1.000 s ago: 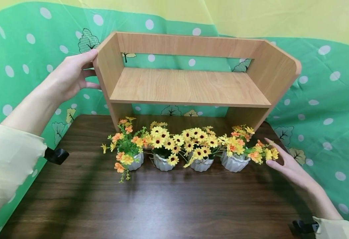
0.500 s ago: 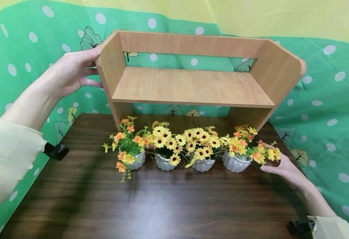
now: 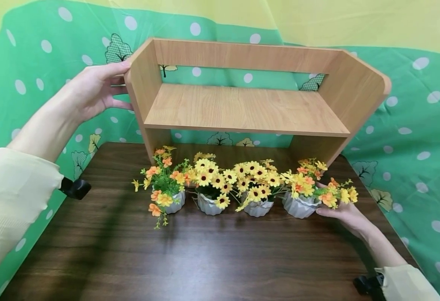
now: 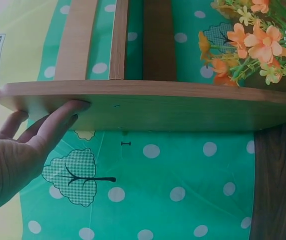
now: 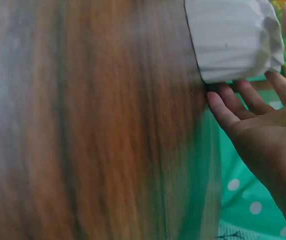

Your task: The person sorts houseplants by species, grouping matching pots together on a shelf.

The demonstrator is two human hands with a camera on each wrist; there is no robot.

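- The shelf (image 3: 246, 108) is pale wood with a fine grain: two side panels cut back at the top front corners, a middle board and a rail across the upper back.
- The rightmost pot (image 3: 299, 205) is whitish, with creased, faceted walls, holding orange and yellow flowers (image 3: 303, 184) among thin green stems.
- The shelf stands at the far side of the dark brown table (image 3: 205, 259); its long axis runs left to right, its open front facing near.
- The pot stands upright before the shelf's right end, mouth up, its long axis vertical; a spray of its flowers leans right.
- Three more pots continue the row leftward: two with yellow, dark-centred daisies (image 3: 251, 177), and the leftmost pot (image 3: 176, 202) with orange and yellow blooms.
- The left hand (image 3: 95, 90) has its fingers spread, tips against the shelf's left panel near the top.
- The right hand (image 3: 346, 215) has parted fingers close about the rightmost pot's right side; whether they press it, I cannot tell.
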